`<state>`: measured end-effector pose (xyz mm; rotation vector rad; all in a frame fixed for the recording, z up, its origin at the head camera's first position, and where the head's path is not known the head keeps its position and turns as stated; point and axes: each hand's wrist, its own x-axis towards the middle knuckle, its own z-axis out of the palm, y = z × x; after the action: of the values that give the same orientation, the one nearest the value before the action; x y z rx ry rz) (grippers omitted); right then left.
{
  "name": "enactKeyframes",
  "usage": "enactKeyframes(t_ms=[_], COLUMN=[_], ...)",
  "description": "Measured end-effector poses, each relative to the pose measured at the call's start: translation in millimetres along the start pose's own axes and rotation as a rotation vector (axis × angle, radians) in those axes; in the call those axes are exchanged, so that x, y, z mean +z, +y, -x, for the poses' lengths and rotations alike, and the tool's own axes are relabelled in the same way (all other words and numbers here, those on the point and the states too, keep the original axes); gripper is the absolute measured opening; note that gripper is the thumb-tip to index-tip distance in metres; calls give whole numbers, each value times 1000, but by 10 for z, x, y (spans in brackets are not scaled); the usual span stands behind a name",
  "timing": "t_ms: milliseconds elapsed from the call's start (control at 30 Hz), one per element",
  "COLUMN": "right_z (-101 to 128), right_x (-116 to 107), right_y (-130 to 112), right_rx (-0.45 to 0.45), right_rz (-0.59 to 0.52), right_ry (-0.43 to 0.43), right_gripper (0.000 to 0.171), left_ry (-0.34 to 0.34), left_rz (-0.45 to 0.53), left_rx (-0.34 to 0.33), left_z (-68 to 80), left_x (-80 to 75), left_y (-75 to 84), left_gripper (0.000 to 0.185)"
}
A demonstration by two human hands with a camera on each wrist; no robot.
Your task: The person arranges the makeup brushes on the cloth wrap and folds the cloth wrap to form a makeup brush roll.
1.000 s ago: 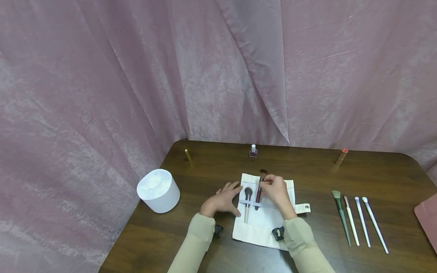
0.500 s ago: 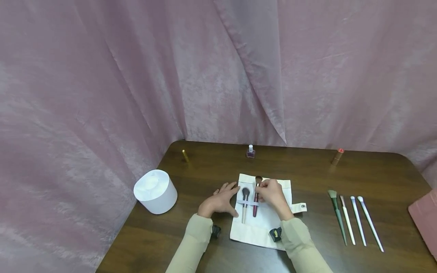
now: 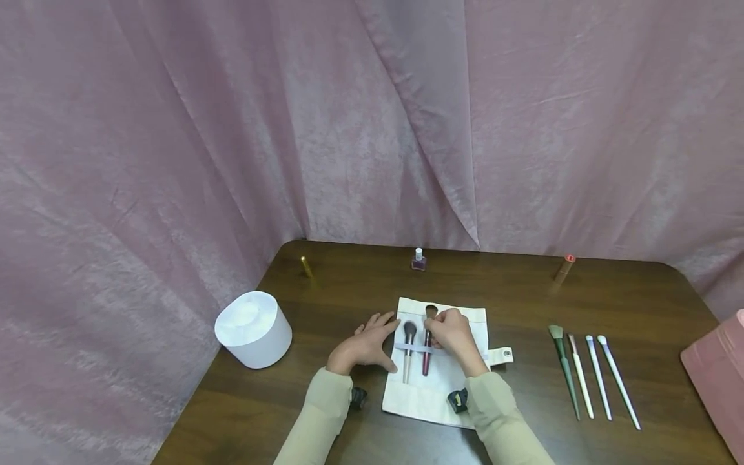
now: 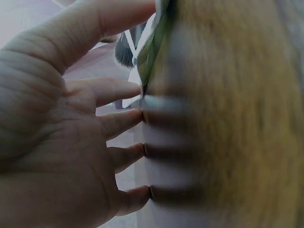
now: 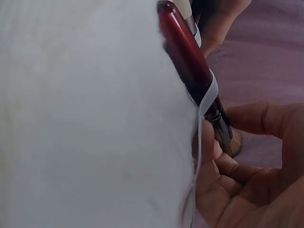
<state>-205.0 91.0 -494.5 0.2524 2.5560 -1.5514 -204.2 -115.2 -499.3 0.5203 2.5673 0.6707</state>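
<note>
Red-handled brush [image 3: 427,349] seen glossy, dark ferrule, brown bristles; lain on white cloth roll [image 3: 442,387], tucked under elastic band [image 3: 414,348]. Brush pinched by right hand [image 3: 452,334]. Left hand [image 3: 363,345] spread flat, pressed at roll's edge.

Both arms wear long beige sleeves [image 3: 316,413], and a small black camera unit [image 3: 458,400] sits at each wrist.

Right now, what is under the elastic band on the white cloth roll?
Two brushes lie under the band: a pale-handled brush and a red brush, which the right hand holds. That hand covers the band further right.
</note>
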Motion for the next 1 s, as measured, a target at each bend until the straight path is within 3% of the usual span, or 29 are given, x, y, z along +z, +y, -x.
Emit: enactKeyframes(t_ms=[467, 1000], right_z=[17, 140], right_x=[-10, 24], right_y=[10, 2], right_rx=[-75, -61], right_rz=[201, 289], right_ry=[35, 24], right_gripper=[34, 44], left_ry=[8, -2], left_rz=[14, -2], left_rx=[-15, -25], left_z=[-1, -38], left_x=[-20, 11], left_y=[21, 7], left_gripper=[98, 98])
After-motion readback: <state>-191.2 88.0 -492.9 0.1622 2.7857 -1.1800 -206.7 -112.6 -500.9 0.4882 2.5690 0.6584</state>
